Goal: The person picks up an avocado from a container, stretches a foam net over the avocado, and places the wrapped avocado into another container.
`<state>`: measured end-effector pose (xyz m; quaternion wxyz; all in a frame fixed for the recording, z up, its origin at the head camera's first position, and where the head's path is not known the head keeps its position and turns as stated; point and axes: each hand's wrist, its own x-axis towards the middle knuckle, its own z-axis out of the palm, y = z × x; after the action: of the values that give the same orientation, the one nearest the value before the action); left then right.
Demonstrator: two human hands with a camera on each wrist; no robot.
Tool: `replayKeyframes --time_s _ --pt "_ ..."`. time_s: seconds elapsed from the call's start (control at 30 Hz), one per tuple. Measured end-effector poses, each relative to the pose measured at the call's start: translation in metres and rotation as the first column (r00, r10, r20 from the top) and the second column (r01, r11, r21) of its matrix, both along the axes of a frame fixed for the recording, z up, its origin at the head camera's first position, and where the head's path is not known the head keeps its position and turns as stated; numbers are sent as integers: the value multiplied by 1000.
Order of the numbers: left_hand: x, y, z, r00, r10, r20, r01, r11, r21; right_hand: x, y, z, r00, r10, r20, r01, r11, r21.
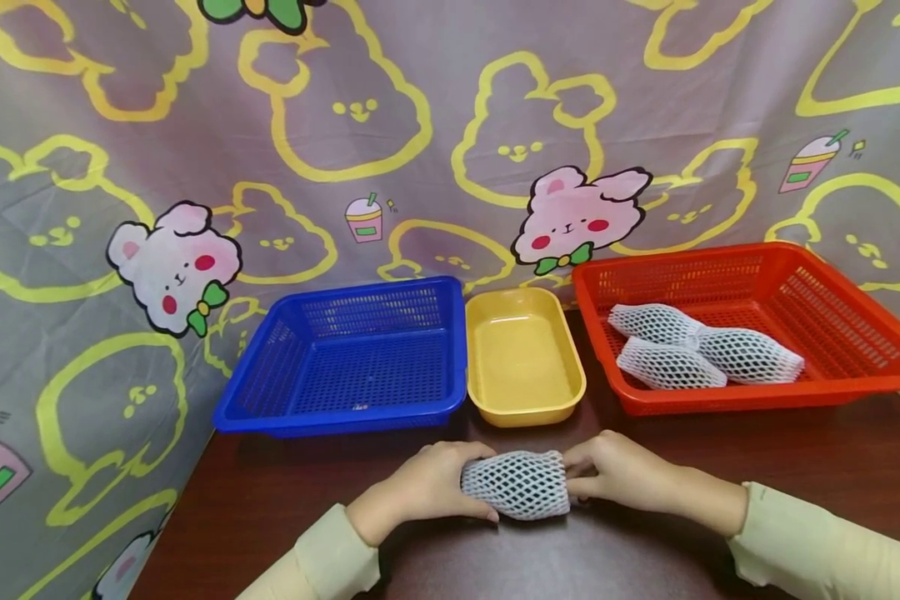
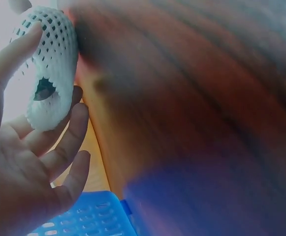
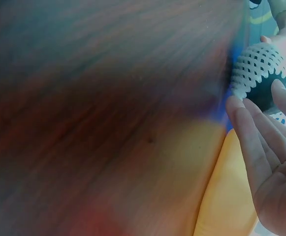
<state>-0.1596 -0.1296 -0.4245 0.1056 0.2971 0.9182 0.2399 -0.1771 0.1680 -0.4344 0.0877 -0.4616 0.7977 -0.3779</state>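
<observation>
A white foam net sleeve (image 1: 516, 485) lies sideways between the two hands, just above or on the table; I cannot tell whether it touches. Inside it is a dark, rounded object (image 3: 262, 94), seen through the mesh and the open end; its kind cannot be told. My left hand (image 1: 437, 483) holds the sleeve's left end between thumb and fingers. At the right, open end, my right hand (image 1: 618, 473) has its thumb and fingertips around the sleeve's rim. In the left wrist view, the narrower end of the foam net sleeve (image 2: 51, 73) shows a small opening.
Behind the hands stand a blue basket (image 1: 345, 417), a yellow tray (image 1: 525, 415) and a red basket (image 1: 765, 396). Several white foam-netted items (image 1: 750, 354) lie in the red basket. The dark wooden table (image 1: 285, 483) meets a patterned curtain (image 1: 435, 200) at the back.
</observation>
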Motion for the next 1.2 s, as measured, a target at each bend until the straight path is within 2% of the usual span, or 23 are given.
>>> replayKeyframes --time_s 0.2,0.57,0.67,1.0,1.2 --pt "1 3 -2 1000 -8 -26 8 1000 -18 2 -3 -1 999 -12 31 12 1000 11" --pt "-1 3 -4 1000 -13 -16 13 999 -35 2 -3 3 997 -31 73 28 999 46" --pt "-1 2 -3 1000 -16 -15 15 999 -36 3 -2 3 997 -31 73 28 998 49" --pt "0 6 2 999 -35 -30 34 998 -49 2 -1 2 999 -27 -20 28 999 28" --pt "-2 7 2 1000 -24 -11 23 999 -48 0 -2 3 999 -36 -2 36 999 38"
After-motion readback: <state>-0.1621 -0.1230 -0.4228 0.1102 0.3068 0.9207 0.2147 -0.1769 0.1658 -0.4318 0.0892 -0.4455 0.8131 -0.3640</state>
